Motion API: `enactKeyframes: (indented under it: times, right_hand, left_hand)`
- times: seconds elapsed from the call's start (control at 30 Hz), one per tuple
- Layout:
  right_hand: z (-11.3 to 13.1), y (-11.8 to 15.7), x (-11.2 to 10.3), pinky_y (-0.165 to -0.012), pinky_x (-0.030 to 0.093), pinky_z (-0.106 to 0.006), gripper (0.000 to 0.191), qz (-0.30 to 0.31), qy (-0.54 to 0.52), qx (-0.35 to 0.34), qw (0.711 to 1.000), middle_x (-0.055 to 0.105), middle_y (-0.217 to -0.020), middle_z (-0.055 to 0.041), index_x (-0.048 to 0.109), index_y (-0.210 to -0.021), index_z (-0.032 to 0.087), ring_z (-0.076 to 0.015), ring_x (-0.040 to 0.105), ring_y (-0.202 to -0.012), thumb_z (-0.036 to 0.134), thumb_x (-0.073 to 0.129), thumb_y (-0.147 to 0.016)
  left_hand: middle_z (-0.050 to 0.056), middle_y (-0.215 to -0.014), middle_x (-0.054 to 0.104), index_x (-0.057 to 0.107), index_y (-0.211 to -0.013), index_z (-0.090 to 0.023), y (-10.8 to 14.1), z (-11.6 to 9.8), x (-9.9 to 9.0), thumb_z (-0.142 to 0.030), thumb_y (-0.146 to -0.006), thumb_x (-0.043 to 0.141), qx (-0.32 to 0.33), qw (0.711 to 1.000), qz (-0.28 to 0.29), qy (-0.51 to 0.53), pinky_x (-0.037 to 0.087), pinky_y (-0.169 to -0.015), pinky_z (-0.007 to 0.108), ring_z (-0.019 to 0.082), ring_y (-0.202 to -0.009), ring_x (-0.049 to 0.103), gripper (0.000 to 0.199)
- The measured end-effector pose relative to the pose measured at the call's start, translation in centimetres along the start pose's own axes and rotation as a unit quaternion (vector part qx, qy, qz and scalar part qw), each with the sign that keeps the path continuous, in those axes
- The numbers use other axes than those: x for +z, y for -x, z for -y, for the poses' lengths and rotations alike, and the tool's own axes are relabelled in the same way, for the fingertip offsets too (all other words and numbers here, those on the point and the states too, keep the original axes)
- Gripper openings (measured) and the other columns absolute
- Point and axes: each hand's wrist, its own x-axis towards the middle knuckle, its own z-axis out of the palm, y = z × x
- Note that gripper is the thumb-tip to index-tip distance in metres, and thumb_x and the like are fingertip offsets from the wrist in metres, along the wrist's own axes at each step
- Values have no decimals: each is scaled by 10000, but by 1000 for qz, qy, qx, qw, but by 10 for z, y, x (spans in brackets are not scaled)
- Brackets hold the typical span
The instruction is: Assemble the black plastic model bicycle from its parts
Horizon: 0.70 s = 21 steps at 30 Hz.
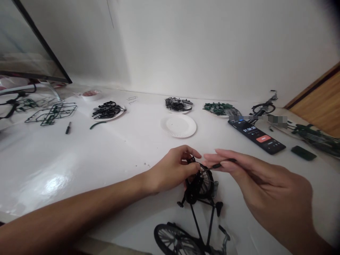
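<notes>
A black model bicycle (196, 209) lies tilted on the white table in front of me, its handlebar end toward the near edge. My left hand (176, 168) closes around the far end of it, thumb and fingers about the rear wheel (208, 182). In my right hand (261, 184) a small dark-handled screwdriver (218, 165) is pinched between thumb and fingers. Its thin tip meets the bicycle near the rear wheel's centre, close to my left thumb. Whatever the tip touches is too small to make out.
Beyond my hands stand an empty paper plate (183, 125) and plates of black parts (107, 109) and green parts (219, 108). A phone (256, 136) lies at right, near another model bicycle (264, 106). Green part frames (54, 113) and a small screwdriver (68, 128) are left.
</notes>
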Motion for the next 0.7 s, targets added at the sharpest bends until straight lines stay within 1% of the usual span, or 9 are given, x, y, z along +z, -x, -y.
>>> enactKeyframes:
  times: [0.07,0.13,0.2,0.27,0.33,0.4,0.53,0.6,0.7]
  right_hand:
    - [2,0,2,-698,609,-159,122,-25,14,27,999,790,-841,107,749,-930,336,-111,758,-756,243,695,-872]
    - [1,2,4,-676,603,-167,60,-48,23,47,997,782,-798,102,752,-865,330,-115,750,-723,279,739,-836]
    - [-1,3,6,-725,604,-180,116,-53,19,40,998,784,-818,92,751,-952,333,-117,749,-750,276,717,-857]
    - [-2,4,5,-806,597,-192,246,-25,16,4,1000,791,-927,78,711,-1126,339,-118,751,-847,239,633,-916]
    - [-2,3,2,-855,589,-196,312,15,14,-25,999,782,-1030,72,679,-1201,343,-119,743,-931,203,567,-946]
    - [1,2,0,-823,597,-184,253,22,7,-14,1000,786,-1004,85,721,-1098,347,-116,750,-896,206,590,-934]
    - [4,0,2,-659,603,-158,82,-23,-6,47,999,782,-791,103,755,-860,332,-110,748,-712,256,731,-840]
    - [2,1,4,-680,612,-182,94,-31,-20,49,998,784,-800,85,755,-903,315,-122,749,-718,248,728,-843]
    - [-2,2,4,-792,624,-241,268,0,-37,6,999,795,-915,49,710,-1145,302,-143,759,-818,194,614,-920]
  left_hand:
    - [19,-839,597,552,-1100,-155,0,1,0,-285,-879,635,-3,1000,3,0,441,-492,201,103,-642,548,270]
    - [21,-856,594,550,-1094,-156,-1,1,0,-286,-872,644,-3,1000,6,3,434,-477,200,100,-635,539,274]
    - [16,-852,590,551,-1082,-155,-1,0,0,-279,-870,647,-5,1000,6,7,440,-493,202,98,-638,541,263]
    - [20,-859,597,555,-1071,-151,-1,-1,0,-280,-875,641,0,1000,5,5,456,-529,210,102,-664,558,249]
    - [31,-882,611,558,-1068,-148,-1,-1,0,-275,-882,627,9,1000,3,0,463,-556,214,108,-694,572,235]
    - [38,-903,619,555,-1076,-147,0,0,0,-260,-887,612,11,1000,3,-2,451,-553,210,107,-698,570,227]
    - [18,-868,599,547,-1073,-146,0,-1,2,-241,-883,616,1,1000,10,0,418,-528,200,91,-654,537,223]
    - [13,-867,591,545,-1075,-147,0,-2,3,-248,-882,621,-4,1000,9,3,415,-530,200,91,-656,534,231]
    - [19,-882,599,539,-1081,-145,2,-5,3,-264,-895,609,-8,1000,8,7,413,-545,203,97,-679,539,231]
